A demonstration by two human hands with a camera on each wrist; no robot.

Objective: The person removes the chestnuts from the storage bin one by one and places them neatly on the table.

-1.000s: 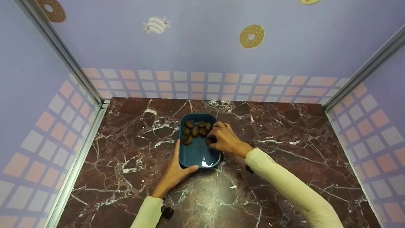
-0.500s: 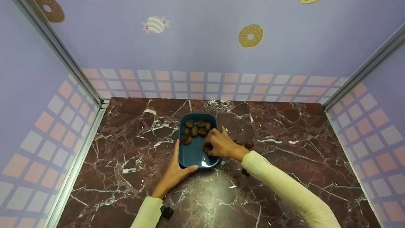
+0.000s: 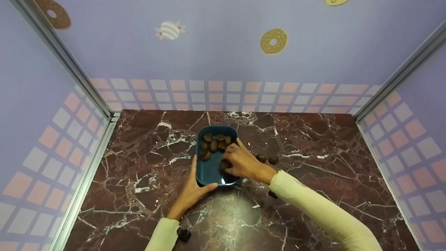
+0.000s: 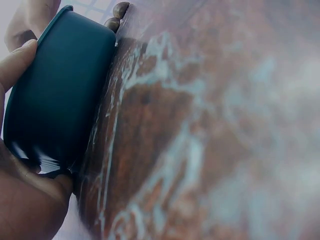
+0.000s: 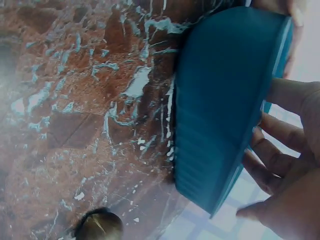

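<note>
A teal rectangular container (image 3: 210,171) stands on the table with several brown chestnuts (image 3: 213,145) gathered in its far half. My left hand (image 3: 191,188) holds its near left corner, fingers along the left side and thumb on the near rim. Over the right side of the container, my right hand (image 3: 244,162) pinches a dark chestnut (image 3: 223,166), partly hidden by the fingers. In the right wrist view the curled fingers (image 5: 272,155) reach over the rim, and the container wall (image 5: 220,105) hides what they hold.
Two loose chestnuts (image 3: 261,158) lie on the table right of the container, beside my right wrist. The dark red marbled tabletop (image 3: 139,157) meets lilac patterned panels (image 3: 223,59) at the back and both sides.
My right hand has moved from the container's right rim a little left and nearer, over its inside, with the chestnut. Two chestnuts on the table have come into view. The left hand stays put.
</note>
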